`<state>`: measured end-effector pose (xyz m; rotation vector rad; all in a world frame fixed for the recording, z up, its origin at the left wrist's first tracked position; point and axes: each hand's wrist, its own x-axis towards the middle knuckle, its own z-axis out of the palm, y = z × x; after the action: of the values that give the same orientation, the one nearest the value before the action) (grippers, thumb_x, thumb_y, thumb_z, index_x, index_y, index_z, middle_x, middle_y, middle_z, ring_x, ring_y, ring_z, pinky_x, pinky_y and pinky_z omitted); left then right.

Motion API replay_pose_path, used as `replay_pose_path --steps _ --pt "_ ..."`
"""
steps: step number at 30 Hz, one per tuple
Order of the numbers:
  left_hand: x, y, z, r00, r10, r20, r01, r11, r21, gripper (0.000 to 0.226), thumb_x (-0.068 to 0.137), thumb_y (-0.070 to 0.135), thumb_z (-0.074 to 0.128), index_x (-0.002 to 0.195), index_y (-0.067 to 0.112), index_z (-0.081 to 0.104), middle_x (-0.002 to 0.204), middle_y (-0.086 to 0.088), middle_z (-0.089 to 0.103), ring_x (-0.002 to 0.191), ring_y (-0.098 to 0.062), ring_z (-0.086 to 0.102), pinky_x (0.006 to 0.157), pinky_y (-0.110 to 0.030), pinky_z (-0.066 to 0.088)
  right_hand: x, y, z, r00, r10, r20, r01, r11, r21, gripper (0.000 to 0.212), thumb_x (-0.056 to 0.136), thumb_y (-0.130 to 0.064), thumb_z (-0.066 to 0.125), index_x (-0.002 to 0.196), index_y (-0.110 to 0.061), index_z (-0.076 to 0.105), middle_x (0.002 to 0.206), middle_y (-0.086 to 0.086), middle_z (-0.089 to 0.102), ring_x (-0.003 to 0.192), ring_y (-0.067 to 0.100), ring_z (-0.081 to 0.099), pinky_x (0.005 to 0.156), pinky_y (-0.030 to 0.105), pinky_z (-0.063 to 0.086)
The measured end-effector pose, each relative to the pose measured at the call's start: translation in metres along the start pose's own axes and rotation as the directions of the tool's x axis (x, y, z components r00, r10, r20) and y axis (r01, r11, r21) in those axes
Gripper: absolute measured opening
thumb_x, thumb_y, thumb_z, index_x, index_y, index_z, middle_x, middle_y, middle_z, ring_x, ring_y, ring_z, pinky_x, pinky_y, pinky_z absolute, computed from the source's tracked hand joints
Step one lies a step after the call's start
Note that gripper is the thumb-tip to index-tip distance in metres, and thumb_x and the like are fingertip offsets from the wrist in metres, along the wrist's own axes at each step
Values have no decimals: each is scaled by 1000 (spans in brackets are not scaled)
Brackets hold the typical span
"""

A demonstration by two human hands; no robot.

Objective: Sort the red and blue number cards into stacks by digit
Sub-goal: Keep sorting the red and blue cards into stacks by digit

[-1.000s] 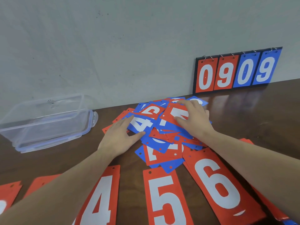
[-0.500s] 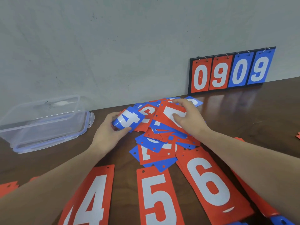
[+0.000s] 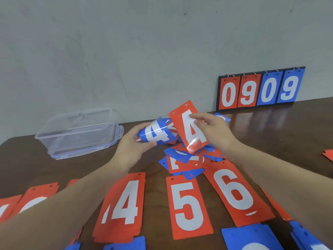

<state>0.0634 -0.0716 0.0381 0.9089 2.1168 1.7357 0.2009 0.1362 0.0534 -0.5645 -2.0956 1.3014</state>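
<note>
My left hand (image 3: pixel 133 147) grips a blue 4 card (image 3: pixel 157 135), lifted and bent above the table. My right hand (image 3: pixel 214 131) pinches a red 4 card (image 3: pixel 187 127), raised and tilted over the mixed pile of red and blue cards (image 3: pixel 185 160). Near me lie red stacks showing 4 (image 3: pixel 124 202), 5 (image 3: pixel 187 206) and 6 (image 3: pixel 234 192). Blue cards (image 3: pixel 252 237) lie along the bottom edge, partly cut off. More red cards (image 3: pixel 34 197) sit at the left, half hidden by my forearm.
A clear plastic box (image 3: pixel 77 130) stands at the back left of the brown table (image 3: pixel 288 132). A scoreboard (image 3: pixel 261 88) reading 0909 leans on the wall at the back right. A red card edge (image 3: pixel 328 155) shows at the far right.
My right hand lifted a red 4 card off the pile. My left hand picked up the blue 4 card and raised it higher, bending it.
</note>
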Motion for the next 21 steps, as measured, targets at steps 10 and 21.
replay_pose_path --steps 10,21 --pt "-65 13 -30 985 -160 58 165 981 -98 63 85 -1 74 138 25 51 120 5 72 106 -14 71 94 -38 56 -70 -32 11 983 109 145 -123 988 88 65 97 -4 61 146 -37 35 113 -1 71 91 14 73 70 28 62" --pt "-134 11 -79 985 -170 -31 163 974 -158 66 97 -7 54 141 41 44 124 6 70 109 -22 70 95 -51 55 -108 -53 23 947 137 291 -166 983 80 73 94 -4 66 145 -42 29 106 -1 76 87 15 75 70 33 62"
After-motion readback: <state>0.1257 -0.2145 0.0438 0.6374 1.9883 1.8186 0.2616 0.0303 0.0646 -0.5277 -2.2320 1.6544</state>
